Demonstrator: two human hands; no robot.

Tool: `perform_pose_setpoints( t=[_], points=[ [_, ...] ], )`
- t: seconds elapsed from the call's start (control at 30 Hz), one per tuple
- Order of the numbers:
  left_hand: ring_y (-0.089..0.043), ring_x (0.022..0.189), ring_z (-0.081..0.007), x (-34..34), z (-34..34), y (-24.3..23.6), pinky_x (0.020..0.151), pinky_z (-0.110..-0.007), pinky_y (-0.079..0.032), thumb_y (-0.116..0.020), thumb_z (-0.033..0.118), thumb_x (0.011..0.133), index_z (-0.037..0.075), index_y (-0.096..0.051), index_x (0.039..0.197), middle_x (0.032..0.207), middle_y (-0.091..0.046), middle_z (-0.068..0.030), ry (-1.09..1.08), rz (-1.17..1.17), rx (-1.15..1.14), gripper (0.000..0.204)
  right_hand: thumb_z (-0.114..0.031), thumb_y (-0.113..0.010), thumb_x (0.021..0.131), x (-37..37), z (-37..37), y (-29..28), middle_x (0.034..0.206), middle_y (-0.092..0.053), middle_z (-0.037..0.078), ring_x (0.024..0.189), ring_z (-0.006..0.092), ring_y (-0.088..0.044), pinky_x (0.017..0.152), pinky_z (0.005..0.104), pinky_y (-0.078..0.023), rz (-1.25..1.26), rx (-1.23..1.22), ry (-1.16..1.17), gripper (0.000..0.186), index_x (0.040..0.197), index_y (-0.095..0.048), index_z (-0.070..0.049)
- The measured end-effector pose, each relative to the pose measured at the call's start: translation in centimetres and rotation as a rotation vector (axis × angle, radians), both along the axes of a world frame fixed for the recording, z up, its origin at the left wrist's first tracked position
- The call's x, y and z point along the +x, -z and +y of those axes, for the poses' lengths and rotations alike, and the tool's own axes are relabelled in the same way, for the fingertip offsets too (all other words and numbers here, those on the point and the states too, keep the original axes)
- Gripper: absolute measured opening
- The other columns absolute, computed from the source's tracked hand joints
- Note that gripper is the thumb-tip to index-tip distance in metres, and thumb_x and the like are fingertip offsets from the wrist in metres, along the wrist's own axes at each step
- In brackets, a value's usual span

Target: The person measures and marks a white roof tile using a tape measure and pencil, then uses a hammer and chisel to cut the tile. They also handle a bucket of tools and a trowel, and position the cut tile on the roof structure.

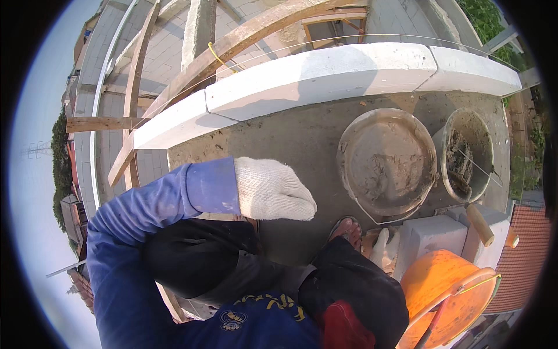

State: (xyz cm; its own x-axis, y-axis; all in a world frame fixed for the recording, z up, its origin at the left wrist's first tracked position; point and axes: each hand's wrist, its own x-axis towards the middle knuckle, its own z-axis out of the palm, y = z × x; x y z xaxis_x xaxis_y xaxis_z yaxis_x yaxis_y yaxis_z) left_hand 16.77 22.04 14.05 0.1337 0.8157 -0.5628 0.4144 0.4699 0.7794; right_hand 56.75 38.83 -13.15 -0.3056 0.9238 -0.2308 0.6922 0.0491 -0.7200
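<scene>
Wooden beams (132, 87) stand at ten o'clock from the left hand, with a short white block (174, 122) nearer at eleven; the left hand (273, 191), in a knitted glove, has its fingers pressed together, though whether anything is pinched beneath them I cannot tell; the right hand is out of sight, so its state cannot be told. At one o'clock the long white block (322, 75) lies in the row, a thin string running above it; a knock there might push it askew if any mortar under it is soft. A bare foot (347, 230) rests at four o'clock; a dropped block could hurt it. Towards three o'clock sits the basin (344, 157) of wet mortar (401, 168), which may stiffen in the sun; the orange bucket (430, 279) leans at four, liable to roll if nudged; past the basin, the grey bucket (487, 131) holds a wooden-handled tool (480, 225), whose jutting handle could snag a sleeve.
</scene>
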Motion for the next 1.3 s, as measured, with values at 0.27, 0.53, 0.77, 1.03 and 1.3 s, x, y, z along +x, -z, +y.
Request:
perform_pose_setpoints(
  t=[0.27,0.53,0.77,1.03,1.3],
  points=[
    [-0.078,0.101,-0.0183,2.1,-33.8,3.9,0.091,-0.037,-0.064,-0.068,0.044,0.113,0.001,-0.082,0.126,0.111,-0.083,-0.0116,-1.509,0.121,-0.134,0.047,-0.031,-0.073,0.104,-7.7,-2.0,-0.8,0.115,-0.075,0.016,0.11,0.029,-0.072,0.098,0.041,-0.055,-0.067,-0.144,-0.388,0.039,0.127,-0.072,0.001],
    [-0.071,0.129,-0.0377,33.4,-48.6,22.2,0.112,-0.045,-0.056,-0.085,0.06,0.087,0.003,-0.075,0.14,0.137,-0.075,-0.024,-1.817,0.263,-1.0,0.079,-0.031,-0.07,0.106,-15.3,-5.4,-2.6,0.116,-0.075,0.015,0.11,0.0277,-0.071,0.098,0.0404,-0.054,-0.297,-0.409,-0.767,0.039,0.128,-0.072,0.001],
    [-0.056,0.15,-0.0414,28.9,-55.9,23.7,0.123,-0.051,-0.05,-0.099,0.058,0.074,0.007,-0.049,0.164,0.158,-0.059,-0.0249,-1.955,0.63,-1.078,0.115,-0.032,-0.068,0.108,-18.7,-6.8,-4.0,0.117,-0.074,0.014,0.11,0.0265,-0.07,0.098,0.0399,-0.054,-0.443,-0.572,-0.844,0.038,0.129,-0.072,0.0],
    [-0.067,0.138,-0.0392,27.2,-57.2,23.4,0.115,-0.049,-0.056,-0.106,0.054,0.065,0.006,-0.054,0.16,0.148,-0.068,-0.0221,-1.969,0.454,-1.209,0.119,-0.032,-0.065,0.11,-19.8,-7.0,-6.0,0.118,-0.074,0.013,0.11,0.0251,-0.069,0.098,0.0393,-0.054,-0.521,-0.688,-0.817,0.038,0.129,-0.071,0.0],
    [-0.08,0.101,-0.0189,33.2,-62.8,24.4,0.092,-0.035,-0.064,-0.105,0.031,0.077,-0.001,-0.076,0.132,0.112,-0.084,-0.0098,-2.402,-0.026,-0.659,0.07,-0.033,-0.062,0.112,-19.1,-5.9,-7.7,0.119,-0.073,0.012,0.109,0.0237,-0.068,0.097,0.0387,-0.053,-0.546,-0.795,-0.787,0.038,0.13,-0.071,0.0]
  ],
)
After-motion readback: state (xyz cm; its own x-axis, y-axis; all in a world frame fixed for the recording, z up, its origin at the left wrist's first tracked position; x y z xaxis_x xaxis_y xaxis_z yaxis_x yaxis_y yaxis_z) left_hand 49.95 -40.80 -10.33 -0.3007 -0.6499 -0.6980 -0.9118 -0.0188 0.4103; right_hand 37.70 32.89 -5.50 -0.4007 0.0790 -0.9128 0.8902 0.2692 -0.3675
